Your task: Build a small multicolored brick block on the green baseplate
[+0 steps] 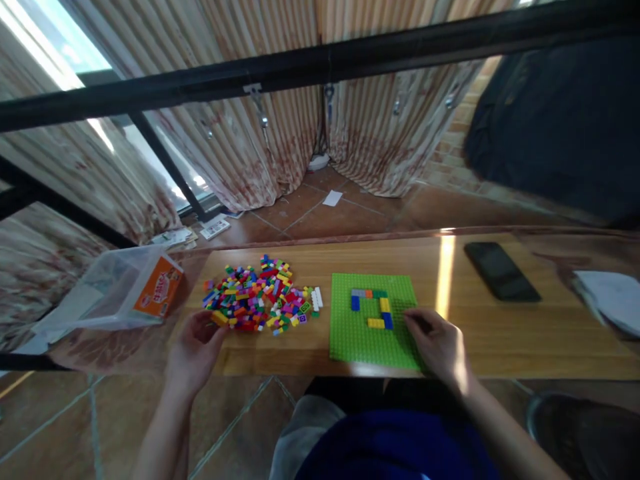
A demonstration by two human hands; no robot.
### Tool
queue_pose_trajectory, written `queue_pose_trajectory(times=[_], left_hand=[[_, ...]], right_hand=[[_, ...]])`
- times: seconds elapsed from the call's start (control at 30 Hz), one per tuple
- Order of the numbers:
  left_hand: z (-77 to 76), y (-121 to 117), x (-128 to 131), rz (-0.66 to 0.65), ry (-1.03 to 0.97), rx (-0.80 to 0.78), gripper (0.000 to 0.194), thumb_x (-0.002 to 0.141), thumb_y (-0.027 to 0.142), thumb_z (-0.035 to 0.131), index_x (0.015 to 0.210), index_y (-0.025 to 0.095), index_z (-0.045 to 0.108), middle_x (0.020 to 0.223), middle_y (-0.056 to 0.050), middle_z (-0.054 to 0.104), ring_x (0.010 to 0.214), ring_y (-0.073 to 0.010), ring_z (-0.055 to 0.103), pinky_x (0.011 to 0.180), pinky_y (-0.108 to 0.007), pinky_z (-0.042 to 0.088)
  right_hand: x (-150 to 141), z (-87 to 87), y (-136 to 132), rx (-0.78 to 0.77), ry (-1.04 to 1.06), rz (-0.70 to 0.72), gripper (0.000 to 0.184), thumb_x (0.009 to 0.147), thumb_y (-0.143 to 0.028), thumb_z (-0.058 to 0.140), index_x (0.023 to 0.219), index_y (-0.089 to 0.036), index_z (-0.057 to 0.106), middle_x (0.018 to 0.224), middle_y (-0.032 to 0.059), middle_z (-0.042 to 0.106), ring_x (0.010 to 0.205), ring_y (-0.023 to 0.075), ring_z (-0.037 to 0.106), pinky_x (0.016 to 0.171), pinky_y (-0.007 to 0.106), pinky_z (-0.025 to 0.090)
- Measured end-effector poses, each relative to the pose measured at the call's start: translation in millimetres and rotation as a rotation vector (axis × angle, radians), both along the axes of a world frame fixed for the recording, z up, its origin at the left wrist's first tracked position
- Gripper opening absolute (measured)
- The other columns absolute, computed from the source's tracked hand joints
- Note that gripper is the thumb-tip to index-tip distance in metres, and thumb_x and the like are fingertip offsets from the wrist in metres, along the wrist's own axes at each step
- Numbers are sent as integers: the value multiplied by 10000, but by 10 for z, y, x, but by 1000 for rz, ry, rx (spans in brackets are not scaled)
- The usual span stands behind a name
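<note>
A green baseplate lies on the wooden table in front of me, with a small ring of grey, orange, green, blue and yellow bricks pressed onto it. My right hand rests on the plate's right part, fingers curled, tips close to the yellow and blue bricks. To the left lies a heap of several loose coloured bricks. My left hand sits at the heap's near left edge, fingers curled around a yellow brick.
A clear plastic tub with an orange label lies tipped on its side at the table's left end. A black phone and white papers lie on the right. A black bar crosses overhead; curtains hang behind.
</note>
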State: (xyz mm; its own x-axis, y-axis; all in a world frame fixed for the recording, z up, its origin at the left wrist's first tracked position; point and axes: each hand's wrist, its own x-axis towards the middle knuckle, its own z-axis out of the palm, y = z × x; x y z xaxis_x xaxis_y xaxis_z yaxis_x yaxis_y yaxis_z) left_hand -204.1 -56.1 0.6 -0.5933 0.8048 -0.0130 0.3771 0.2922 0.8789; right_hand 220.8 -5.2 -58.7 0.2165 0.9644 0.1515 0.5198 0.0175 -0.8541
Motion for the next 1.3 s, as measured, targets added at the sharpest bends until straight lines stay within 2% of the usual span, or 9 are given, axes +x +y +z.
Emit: queue_pose_trajectory(times=[0.17, 0.3, 0.47, 0.6, 0.77, 0.93, 1.1, 1.2, 1.3], left_hand=[[-33, 48, 1058, -217, -431, 67, 456, 595, 306, 791, 962, 189, 547, 851, -9, 691, 792, -155, 665, 752, -275, 524], [-70, 120, 1637, -346, -759, -13, 402, 595, 225, 773, 947, 179, 583, 801, 4, 669, 729, -133, 645, 685, -246, 508], [-84, 172, 1875, -362, -1092, -53, 422, 580, 163, 777, 958, 179, 590, 872, -9, 677, 776, -126, 664, 732, -239, 507], [-96, 184, 1861, -349, -1148, -75, 450, 593, 222, 821, 966, 183, 573, 877, -9, 673, 751, -107, 652, 737, -236, 504], [-142, 161, 1770, -318, -945, -24, 381, 649, 285, 793, 947, 175, 583, 823, 5, 646, 703, -99, 617, 670, -220, 479], [-169, 159, 1502, -387, -354, 89, 301, 734, 183, 650, 1032, 189, 605, 938, -29, 681, 867, -153, 640, 805, -274, 494], [-153, 179, 1132, -340, 119, 87, 370, 790, 139, 556, 1147, 219, 610, 1139, -78, 666, 1027, -212, 628, 894, -336, 498], [-178, 207, 992, -315, 252, 81, 426, 794, 130, 550, 1206, 229, 600, 1209, -87, 645, 1077, -230, 615, 931, -359, 497], [-209, 240, 946, -313, 229, 81, 447, 802, 147, 561, 1239, 234, 595, 1231, -86, 641, 1052, -226, 633, 915, -354, 516]], right_hand=[[-5, -77, -12, 34, 3, 23, 258, 824, -428, 587, 843, -197, 700, 852, 63, 720, 754, 200, 660, 712, 327, 533], [8, -102, -23, 67, -22, 43, 245, 844, -414, 578, 840, -199, 694, 848, 59, 708, 757, 195, 650, 717, 324, 524], [6, -86, -34, 92, -33, 68, 239, 861, -396, 559, 848, -197, 691, 861, 64, 703, 773, 195, 646, 711, 317, 520], [11, -85, -41, 91, -58, 65, 240, 858, -399, 562, 848, -199, 693, 857, 65, 705, 770, 197, 646, 732, 327, 524], [39, -121, -45, 99, -77, 48, 268, 846, -438, 575, 845, -202, 702, 862, 67, 715, 762, 204, 655, 720, 326, 532], [65, -142, -53, 78, -113, 55, 297, 841, -464, 576, 869, -197, 703, 870, 68, 719, 756, 204, 662, 661, 299, 525], [75, -137, -65, 76, -136, 46, 298, 835, -476, 581, 862, -205, 703, 877, 59, 721, 770, 205, 666, 641, 288, 519], [78, -141, -64, 81, -149, 48, 301, 832, -484, 583, 859, -209, 702, 870, 53, 722, 757, 203, 670, 654, 292, 523], [84, -157, -59, 90, -173, 41, 307, 827, -491, 586, 859, -209, 703, 863, 56, 723, 750, 206, 674, 655, 291, 528]])
